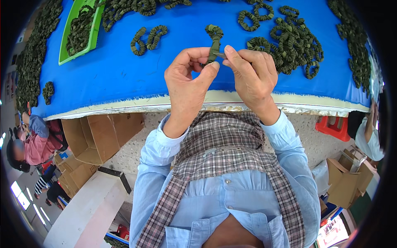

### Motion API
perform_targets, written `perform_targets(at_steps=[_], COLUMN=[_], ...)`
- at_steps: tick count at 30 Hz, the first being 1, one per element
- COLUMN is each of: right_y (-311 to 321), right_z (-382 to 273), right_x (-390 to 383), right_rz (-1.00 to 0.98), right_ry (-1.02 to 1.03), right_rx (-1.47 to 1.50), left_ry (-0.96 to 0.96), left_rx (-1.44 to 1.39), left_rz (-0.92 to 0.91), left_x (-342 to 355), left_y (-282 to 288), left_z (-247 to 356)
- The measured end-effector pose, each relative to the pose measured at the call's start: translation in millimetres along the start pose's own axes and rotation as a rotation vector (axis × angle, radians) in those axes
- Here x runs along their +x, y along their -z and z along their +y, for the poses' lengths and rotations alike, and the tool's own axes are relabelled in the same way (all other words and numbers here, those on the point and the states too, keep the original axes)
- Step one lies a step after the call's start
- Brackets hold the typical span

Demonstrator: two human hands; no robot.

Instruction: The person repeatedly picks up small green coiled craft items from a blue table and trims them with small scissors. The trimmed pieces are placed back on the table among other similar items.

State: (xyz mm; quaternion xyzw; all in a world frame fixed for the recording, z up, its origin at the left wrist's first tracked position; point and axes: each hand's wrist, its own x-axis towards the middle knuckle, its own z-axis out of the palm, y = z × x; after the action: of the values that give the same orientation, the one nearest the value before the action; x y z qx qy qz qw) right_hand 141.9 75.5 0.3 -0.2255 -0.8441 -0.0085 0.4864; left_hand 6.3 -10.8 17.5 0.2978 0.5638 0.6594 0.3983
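By table edge (297, 101), scrunchie (215, 43), open cloth (128, 78) leftward

Blue cloth (124, 78): showed no readable text.
Green tray (96, 31): bore no legible lettering.
Cardboard boxes (101, 136): carried nothing readable.
White-and-red panel (333, 232): was too blurred to read.

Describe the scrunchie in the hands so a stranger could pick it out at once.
Over the near side of the blue tabletop, find the left hand and right hand. The dark green scrunchie is pinched in the left, with the right's thin metal tool at it. Unlike the ruffled rings lying about, it is held and shows a smooth, flat stretch.
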Motion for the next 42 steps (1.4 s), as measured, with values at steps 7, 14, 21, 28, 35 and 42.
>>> perform_targets(at_steps=[7, 14, 21, 28, 35, 42], right_y=[14.9, 6.1, 6.0, -0.1, 10.6, 17.1], right_z=[-4.5, 12.0, 11.5, 6.5, -0.3, -3.3], right_x=[23.1, 21.2, 23.7, 24.2, 22.7, 13.9], right_rz=[-0.089, -0.247, -0.302, -0.205, -0.095, -0.070], right_ry=[-0.467, -0.482, -0.568, -0.503, -0.311, -0.173], right_rx=[0.446, 0.612, 0.637, 0.455, 0.261, 0.171], left_ry=[0.049, -0.061, -0.021, 0.210, 0.323, 0.391], left_rx=[-0.085, 0.033, 0.199, -0.322, -0.524, -0.689], left_rz=[-0.036, -0.084, -0.131, -0.149, -0.178, -0.260], left_x=[2.5, 3.5, 6.4, 7.5, 7.9, 6.6], left_y=[4.7, 1.4, 9.4, 8.6, 12.1, 10.1], left_z=[1.0, 2.7, 6.2, -0.6, -6.2, -4.7])
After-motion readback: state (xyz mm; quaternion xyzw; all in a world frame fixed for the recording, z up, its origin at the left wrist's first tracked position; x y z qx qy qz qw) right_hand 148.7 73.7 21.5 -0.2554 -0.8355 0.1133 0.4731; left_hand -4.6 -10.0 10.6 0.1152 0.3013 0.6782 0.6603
